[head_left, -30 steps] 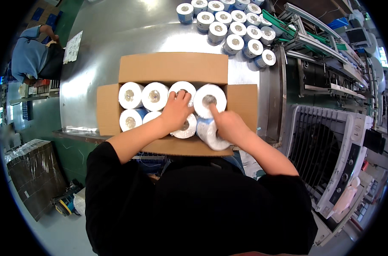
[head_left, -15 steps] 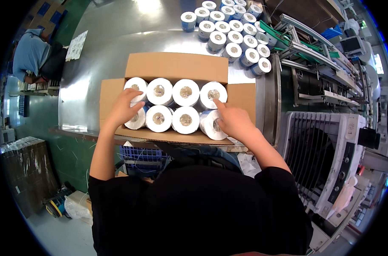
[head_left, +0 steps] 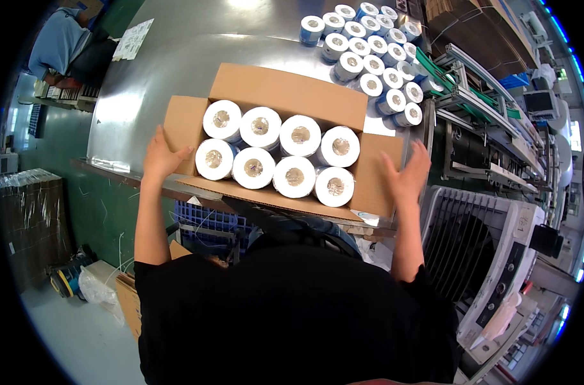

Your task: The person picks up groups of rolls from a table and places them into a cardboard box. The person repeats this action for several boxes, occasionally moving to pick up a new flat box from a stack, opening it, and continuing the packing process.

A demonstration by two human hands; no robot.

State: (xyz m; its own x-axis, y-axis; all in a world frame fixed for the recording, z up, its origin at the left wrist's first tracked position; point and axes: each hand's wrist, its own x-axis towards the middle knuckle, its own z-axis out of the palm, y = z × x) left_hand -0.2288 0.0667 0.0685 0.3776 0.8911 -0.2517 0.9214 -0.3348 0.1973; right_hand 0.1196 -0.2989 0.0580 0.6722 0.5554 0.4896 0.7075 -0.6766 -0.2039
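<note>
In front of me on the metal table stands a cardboard box (head_left: 285, 83) with its flaps spread outward. Two rows of wrapped white paper rolls (head_left: 294, 177) fill it, their round ends facing up. My left hand (head_left: 162, 154) is at the left flap, thumb and fingers apart, with the thumb over the flap's near part. At the right flap is my right hand (head_left: 407, 174), fingers spread and raised along its outer edge. Neither hand is wrapped round anything. Whether the fingers touch the cardboard, I cannot tell.
Several more wrapped rolls (head_left: 372, 65) stand at the table's far right. Beyond them runs a conveyor frame (head_left: 478, 90) with green guides. A large air cooler (head_left: 478, 256) is at my right. Printed sheets (head_left: 133, 40) lie far left, near a person in blue (head_left: 61, 42).
Both hands have left the rolls and moved outward to the side flaps, their fingers now spread. The box appears turned slightly clockwise, and the whole view has shifted.
</note>
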